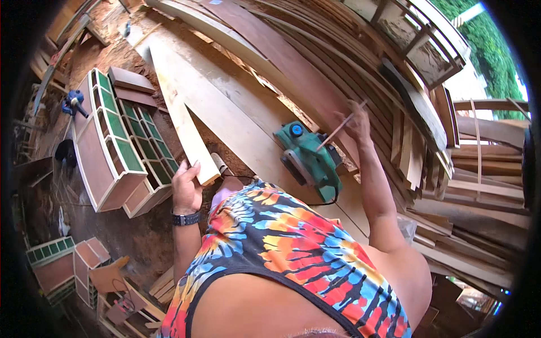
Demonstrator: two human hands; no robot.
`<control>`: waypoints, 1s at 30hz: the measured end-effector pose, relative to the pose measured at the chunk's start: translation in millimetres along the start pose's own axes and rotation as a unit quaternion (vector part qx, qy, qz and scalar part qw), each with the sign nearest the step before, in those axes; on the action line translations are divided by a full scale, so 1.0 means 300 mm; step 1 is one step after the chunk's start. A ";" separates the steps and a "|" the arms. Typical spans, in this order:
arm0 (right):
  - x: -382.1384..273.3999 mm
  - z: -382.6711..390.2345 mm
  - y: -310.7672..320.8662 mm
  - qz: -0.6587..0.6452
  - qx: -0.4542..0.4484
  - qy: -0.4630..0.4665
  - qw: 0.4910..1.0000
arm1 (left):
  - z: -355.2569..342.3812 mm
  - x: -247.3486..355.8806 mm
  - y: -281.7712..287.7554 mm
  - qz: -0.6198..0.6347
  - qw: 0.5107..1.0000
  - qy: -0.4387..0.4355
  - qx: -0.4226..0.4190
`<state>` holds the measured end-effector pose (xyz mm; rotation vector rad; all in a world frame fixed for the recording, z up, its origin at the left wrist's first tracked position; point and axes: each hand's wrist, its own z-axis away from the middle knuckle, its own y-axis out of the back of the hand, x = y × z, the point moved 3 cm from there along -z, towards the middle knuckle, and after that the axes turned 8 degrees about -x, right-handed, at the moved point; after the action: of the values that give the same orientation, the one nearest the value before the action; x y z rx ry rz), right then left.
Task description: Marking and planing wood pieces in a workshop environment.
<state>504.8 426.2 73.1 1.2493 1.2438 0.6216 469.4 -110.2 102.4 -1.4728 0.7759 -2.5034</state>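
My left hand (186, 186) has its fingers closed on the near end of a pale narrow board (189, 141), which reaches away toward the top left over a wide light plank (225, 112). My right hand (358, 124), at the right of centre, holds a thin wooden stick (337, 130), slanting down toward a green electric planer (315, 169). The planer lies on the wide planks, with its dark cord dropping from the lower end.
Boxy wooden frames with green panels (110, 152) stand at left, beside a blue power tool (74, 103). More frames (51, 253) sit at lower left. Stacked timber (479, 186) lines the right, and a long reddish plank (298, 73) runs along the back.
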 end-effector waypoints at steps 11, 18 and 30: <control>-0.163 -0.105 -0.173 0.144 -0.099 0.103 0.979 | 0.021 -0.039 -0.009 0.263 0.964 0.004 -0.042; -0.077 -0.266 0.021 -0.183 -0.186 0.062 0.963 | -0.002 -0.023 -0.014 0.248 0.965 0.063 -0.059; -0.149 -0.328 0.100 -0.303 -0.267 0.040 0.914 | -0.036 -0.018 -0.026 0.198 0.978 0.055 -0.023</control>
<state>408.9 429.3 131.3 0.3512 1.3229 0.5008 464.0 -97.7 97.9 -1.0685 1.0360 -2.2861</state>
